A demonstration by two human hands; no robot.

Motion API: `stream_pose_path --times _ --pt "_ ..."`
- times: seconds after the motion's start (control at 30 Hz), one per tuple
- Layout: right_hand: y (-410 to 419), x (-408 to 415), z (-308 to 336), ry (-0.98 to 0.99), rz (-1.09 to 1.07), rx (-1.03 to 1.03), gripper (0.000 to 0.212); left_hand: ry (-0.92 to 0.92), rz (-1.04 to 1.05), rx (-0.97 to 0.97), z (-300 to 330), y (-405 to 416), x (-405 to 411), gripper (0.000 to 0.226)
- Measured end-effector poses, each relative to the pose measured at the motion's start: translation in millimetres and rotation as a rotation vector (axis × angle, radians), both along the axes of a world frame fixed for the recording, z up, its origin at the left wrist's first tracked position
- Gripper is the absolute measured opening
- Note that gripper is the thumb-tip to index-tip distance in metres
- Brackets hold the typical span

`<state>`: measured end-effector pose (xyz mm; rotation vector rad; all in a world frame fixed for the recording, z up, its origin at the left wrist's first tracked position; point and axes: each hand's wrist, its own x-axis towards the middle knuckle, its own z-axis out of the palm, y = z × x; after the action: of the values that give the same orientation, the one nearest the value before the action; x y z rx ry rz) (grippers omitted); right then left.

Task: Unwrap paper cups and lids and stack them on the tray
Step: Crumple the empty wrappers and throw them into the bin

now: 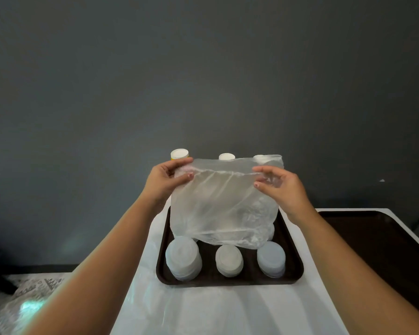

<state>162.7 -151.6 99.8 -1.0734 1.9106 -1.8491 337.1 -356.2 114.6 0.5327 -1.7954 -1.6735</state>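
Observation:
I hold a clear plastic wrapper bag up above the dark brown tray. My left hand pinches its top left corner and my right hand pinches its top right edge. The bag hangs slack and hides the back of the tray. Three stacks of translucent white lids stand along the tray's front: a left stack, a middle stack and a right stack. Tops of paper cup stacks peek over the bag: one with a yellow band, one white.
The tray sits on a white table. A second dark tray lies to the right. Loose clear plastic lies on the table's left front. A printed plastic bag sits lower left. A dark grey wall stands behind.

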Motion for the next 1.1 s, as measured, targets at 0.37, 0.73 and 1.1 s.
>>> stream_pose_path --times 0.37,0.73,1.1 --pt "-0.5 -6.3 10.0 0.423 -0.362 0.137 0.012 -0.162 0.399 -0.473 15.1 0.8 -0.3 0.010" --pt "4.0 -10.5 9.2 0.441 -0.166 0.362 0.015 0.037 0.513 -0.534 31.9 13.9 -9.5 0.012" --pt "-12.5 28.5 34.6 0.230 0.275 0.378 0.025 -0.074 0.194 -0.964 62.4 52.5 -29.9 0.015"
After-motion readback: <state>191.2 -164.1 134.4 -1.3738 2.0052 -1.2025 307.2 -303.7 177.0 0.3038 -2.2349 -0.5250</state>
